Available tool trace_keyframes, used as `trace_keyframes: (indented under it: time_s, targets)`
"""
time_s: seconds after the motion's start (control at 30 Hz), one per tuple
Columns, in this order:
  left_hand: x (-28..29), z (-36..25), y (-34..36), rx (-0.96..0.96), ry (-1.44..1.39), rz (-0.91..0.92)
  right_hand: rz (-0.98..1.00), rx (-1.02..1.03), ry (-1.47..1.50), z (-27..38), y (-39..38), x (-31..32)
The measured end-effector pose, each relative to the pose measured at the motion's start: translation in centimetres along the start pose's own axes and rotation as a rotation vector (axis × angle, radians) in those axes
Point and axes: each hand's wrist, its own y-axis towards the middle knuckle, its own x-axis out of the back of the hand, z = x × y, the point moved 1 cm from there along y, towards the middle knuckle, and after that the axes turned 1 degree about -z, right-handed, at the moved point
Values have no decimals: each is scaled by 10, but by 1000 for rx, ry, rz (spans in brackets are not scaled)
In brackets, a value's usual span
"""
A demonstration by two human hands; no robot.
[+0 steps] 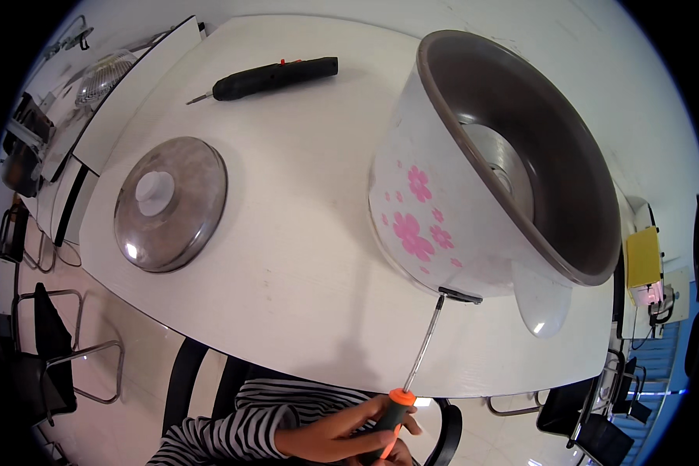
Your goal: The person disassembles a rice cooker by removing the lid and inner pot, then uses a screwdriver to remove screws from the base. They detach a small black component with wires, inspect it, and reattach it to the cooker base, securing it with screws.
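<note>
A screwdriver [422,353] with a metal shaft and a dark and orange handle reaches up from the lower edge. My left hand [340,433], coming out of a striped sleeve, has its fingers wrapped round the handle. Below it, my right hand [400,453] grips the handle's lower end, largely cut off by the picture's edge. The screwdriver's tip meets a small black piece [461,296] low on the side of a white electric pot [400,179]. Pink flowers decorate this pot, its inside is brown, and a stubby white handle [541,303] juts from it.
A glass lid [190,210] with a white knob lies on the white table [287,233] at left. Behind it rests a black power screwdriver [276,78]. Black chairs [50,365] stand around, and a yellow box [643,258] is at far right.
</note>
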Motion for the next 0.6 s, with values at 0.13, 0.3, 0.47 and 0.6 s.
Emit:
trace_keyframes:
  time_s: [0.13, 0.3, 0.47, 0.6]
  targets:
    - [15, 6, -4, 144, -220, 167, 333, 171, 305, -3, 26, -4]
    - [13, 3, 1, 38, -49, 36, 174, 135, 237, 3, 12, -3]
    - [2, -1, 11, -200, 241, -126, -111, 232, -496, 0, -10, 13]
    - [6, 0, 9, -39, 306, -32, -84, 214, -387, -19, -12, 21]
